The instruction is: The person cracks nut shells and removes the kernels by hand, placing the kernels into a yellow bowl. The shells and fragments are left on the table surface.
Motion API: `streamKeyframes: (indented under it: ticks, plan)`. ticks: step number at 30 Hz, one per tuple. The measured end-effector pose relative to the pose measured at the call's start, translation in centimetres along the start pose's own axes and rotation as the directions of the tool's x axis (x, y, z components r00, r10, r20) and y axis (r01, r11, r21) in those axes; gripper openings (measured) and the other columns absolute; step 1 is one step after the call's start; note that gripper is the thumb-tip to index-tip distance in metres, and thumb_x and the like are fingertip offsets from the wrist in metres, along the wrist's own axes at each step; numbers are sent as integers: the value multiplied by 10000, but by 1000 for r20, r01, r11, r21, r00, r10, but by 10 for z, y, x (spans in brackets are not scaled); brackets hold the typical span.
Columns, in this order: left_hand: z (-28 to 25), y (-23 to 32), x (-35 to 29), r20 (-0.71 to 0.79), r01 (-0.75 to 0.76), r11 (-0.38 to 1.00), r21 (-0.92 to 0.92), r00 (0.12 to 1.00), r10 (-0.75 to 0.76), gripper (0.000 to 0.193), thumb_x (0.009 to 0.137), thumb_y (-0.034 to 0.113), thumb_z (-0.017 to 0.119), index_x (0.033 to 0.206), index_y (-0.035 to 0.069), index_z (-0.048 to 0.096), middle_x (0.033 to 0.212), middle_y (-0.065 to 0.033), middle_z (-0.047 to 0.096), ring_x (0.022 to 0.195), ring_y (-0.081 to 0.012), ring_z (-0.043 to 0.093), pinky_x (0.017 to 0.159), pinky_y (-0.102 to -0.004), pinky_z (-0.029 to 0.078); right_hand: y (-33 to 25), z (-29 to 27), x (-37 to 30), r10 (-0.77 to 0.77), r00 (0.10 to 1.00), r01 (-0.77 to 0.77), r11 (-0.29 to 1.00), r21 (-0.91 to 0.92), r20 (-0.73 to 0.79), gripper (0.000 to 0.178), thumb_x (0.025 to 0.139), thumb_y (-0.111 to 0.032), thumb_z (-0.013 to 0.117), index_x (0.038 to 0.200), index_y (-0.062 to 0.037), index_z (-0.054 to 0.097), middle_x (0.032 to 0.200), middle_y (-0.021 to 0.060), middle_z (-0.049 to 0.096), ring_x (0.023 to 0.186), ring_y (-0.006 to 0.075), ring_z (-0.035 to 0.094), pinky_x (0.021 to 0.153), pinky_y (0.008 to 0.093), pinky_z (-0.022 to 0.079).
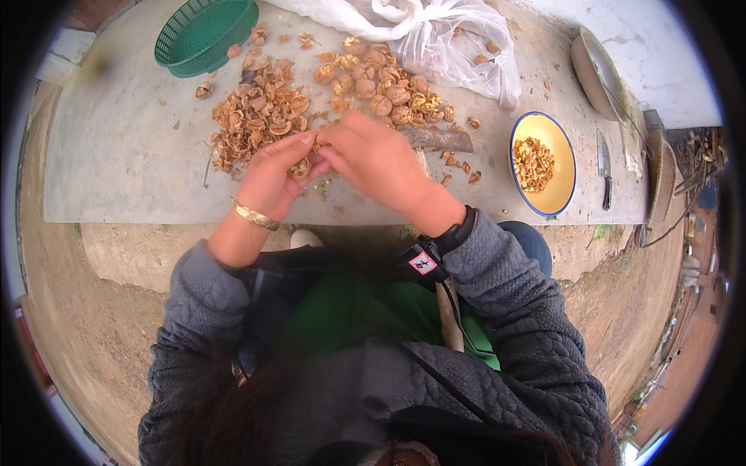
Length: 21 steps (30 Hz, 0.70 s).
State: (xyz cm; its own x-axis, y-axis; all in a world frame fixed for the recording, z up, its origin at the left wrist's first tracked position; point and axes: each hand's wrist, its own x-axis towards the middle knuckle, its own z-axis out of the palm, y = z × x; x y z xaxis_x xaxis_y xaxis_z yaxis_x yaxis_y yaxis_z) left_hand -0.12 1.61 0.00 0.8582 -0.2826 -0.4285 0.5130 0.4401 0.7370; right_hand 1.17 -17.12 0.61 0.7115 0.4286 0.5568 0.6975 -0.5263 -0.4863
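Your left hand [273,169] held a cracked walnut [301,168] in its fingers over the near part of the table [116,155], just beside the shell heap [256,116]. Your right hand [374,159] met it there, fingers bent in; whether they gripped anything, I couldn't tell, as they hid their own tips. Whole walnuts [396,95] lay beyond, and the yellow bowl [538,126] on the right held kernels [533,165].
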Motion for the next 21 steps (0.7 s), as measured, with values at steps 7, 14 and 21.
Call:
streamKeyframes:
  ticks: [7, 14, 21]
  plan:
    - [1, -2, -2, 0, -16, 1000, -10, 1000, 16, 257, 965, 143, 564, 1171, 8, 639, 1079, -56, 674, 1002, -146, 623, 881, -301, 518, -3, -3, -2, -42, 998, 46, 996, -72, 44, 238, 785, -165, 697, 1009, -119, 630, 836, 64, 519, 658, 264, 614, 539, 365, 500]
    - [1, -3, -2, 79, -57, 998, -19, 995, 59, 270, 962, 153, 575, 1177, 3, 637, 1093, -60, 674, 1015, -142, 621, 901, -306, 516, -2, -2, 2, 140, 987, -154, 968, 197, 81, 177, 792, -121, 682, 962, -102, 640, 820, 78, 576, 676, 284, 624, 559, 371, 503]
    - [-1, -4, 1, 36, -22, 1000, 9, 999, 21, 259, 962, 154, 579, 1166, 6, 642, 1093, -65, 673, 1021, -147, 620, 918, -324, 520, 3, 0, 5, 197, 976, -214, 947, 240, 95, 101, 774, -82, 695, 872, -82, 669, 720, 72, 575, 658, 249, 580, 606, 334, 484]
